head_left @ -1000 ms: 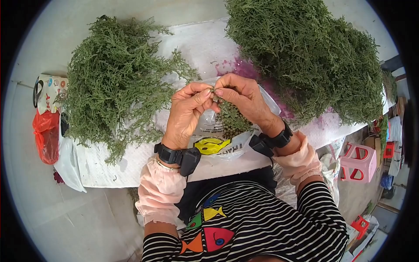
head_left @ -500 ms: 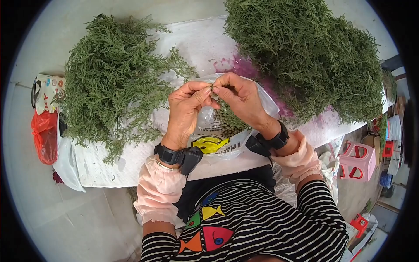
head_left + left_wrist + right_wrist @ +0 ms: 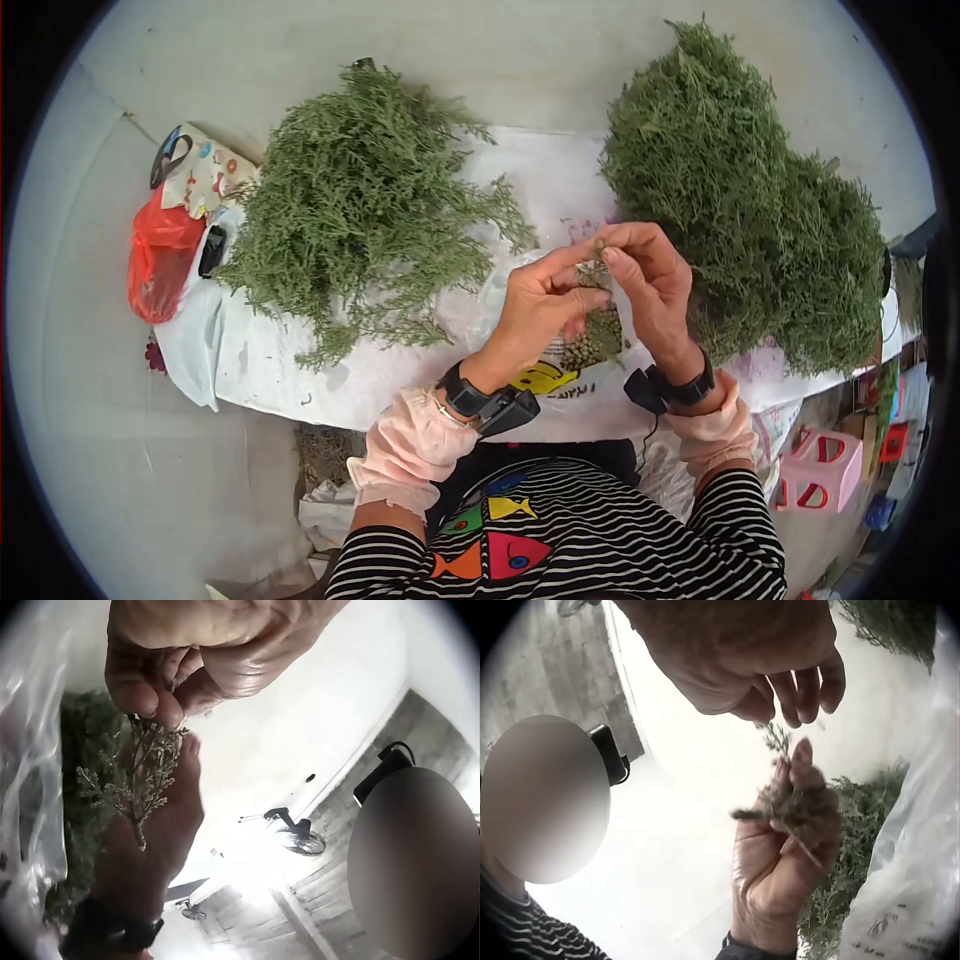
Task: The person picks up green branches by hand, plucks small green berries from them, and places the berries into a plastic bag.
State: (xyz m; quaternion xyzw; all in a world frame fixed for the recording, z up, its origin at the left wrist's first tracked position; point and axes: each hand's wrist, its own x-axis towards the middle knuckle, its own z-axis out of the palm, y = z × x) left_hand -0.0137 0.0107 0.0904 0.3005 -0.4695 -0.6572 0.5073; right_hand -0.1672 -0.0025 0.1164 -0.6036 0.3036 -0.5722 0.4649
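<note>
Pinching left hand (image 3: pixel 535 312): its thumb and fingertips close upon a small green sprig (image 3: pixel 137 776), whose stem hangs below them in the left wrist view.
Right hand (image 3: pixel 657 278): thumb and forefinger meet at the tip of the sprig, seemingly in a light pinch; the other fingers are loose.
Sprig: it is between the two hands, right of centre in the head frame, above the plastic bag (image 3: pixel 545 379).
Round pieces (image 3: pixel 598 342): they are gathered at the bag; whether inside or on top, I cannot tell.
Leafy heaps: one (image 3: pixel 350 200) lies at upper left of the frame, a bigger one (image 3: pixel 715 170) at upper right.
Risk at fingertips: the sprig may slip or break if the pinch is too weak or the pull too sudden; bits could fall beside the bag.
Risk at bag: thin plastic may shift and spill the pieces, if a wristband (image 3: pixel 692 391) or pink sleeve (image 3: pixel 402 452) drags it.
</note>
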